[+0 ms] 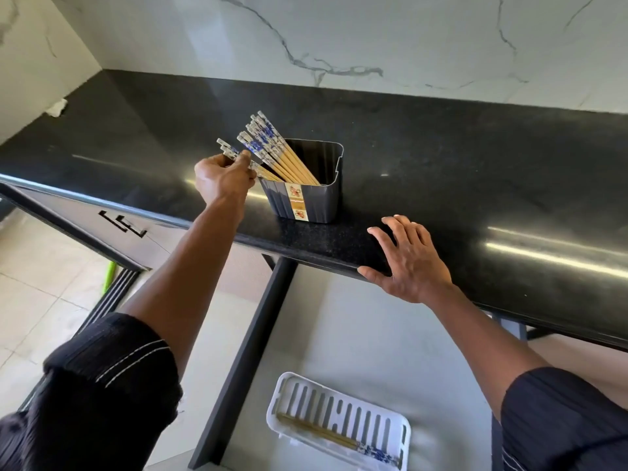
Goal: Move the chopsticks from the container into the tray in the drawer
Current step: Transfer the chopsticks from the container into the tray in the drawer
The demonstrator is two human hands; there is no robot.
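Observation:
A dark ribbed container (314, 195) stands on the black counter near its front edge. Several wooden chopsticks (272, 147) with blue-and-white patterned tops lean out of it to the left. My left hand (222, 176) is closed around the patterned tops of a few chopsticks whose lower ends are still in the container. My right hand (409, 261) rests flat on the counter's front edge, fingers spread, holding nothing. Below, the open drawer (356, 328) holds a white slotted tray (343, 413) with a pair of chopsticks (326, 433) lying along its near side.
The black counter (441, 158) runs to a white marble wall behind. The drawer's dark left wall (251, 345) stands between the tray and the tiled floor. A closed cabinet with a black handle (124, 224) is at left. A green object (109, 278) lies on the floor.

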